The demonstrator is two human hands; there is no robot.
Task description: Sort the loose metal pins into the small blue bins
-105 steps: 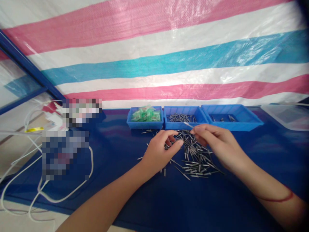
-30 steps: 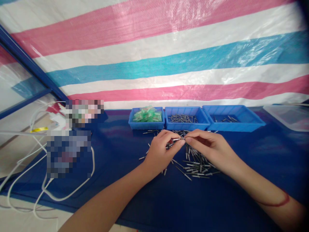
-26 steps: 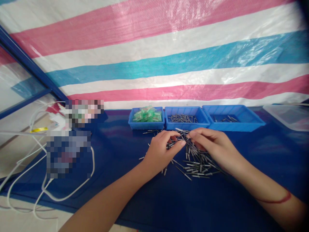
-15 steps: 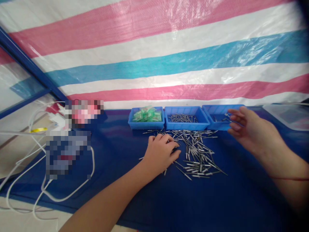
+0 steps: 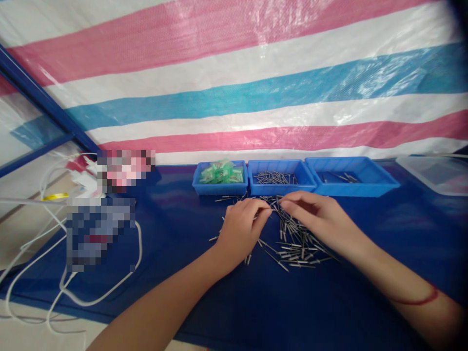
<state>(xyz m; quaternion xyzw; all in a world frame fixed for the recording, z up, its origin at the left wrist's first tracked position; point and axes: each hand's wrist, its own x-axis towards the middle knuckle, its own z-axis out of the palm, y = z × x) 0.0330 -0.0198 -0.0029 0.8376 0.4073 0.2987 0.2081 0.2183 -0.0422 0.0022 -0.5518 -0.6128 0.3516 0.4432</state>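
Note:
Silvery blind rivets with thin shanks lie in a loose pile on the dark blue tabletop. Over the pile's left part, my left hand has thumb and forefinger pinched together, and a thin metal end of a rivet shows at the tips. My right hand reaches over the pile's back right, its thumb and fingers closed close to the left fingertips. Whatever it pinches is hidden or too small to name. Behind the hands, a blue bin contains many rivets, and the right-hand blue bin contains several.
A third blue bin at the left holds green-and-clear packets. At the far right lies a translucent plastic lid or tray. White cables and blurred-out items are on the left. A striped sheet hangs behind the table.
My right hand has moved left and down from the right-hand bin to the rivet pile, beside my left hand. My left thumb and forefinger have closed together.

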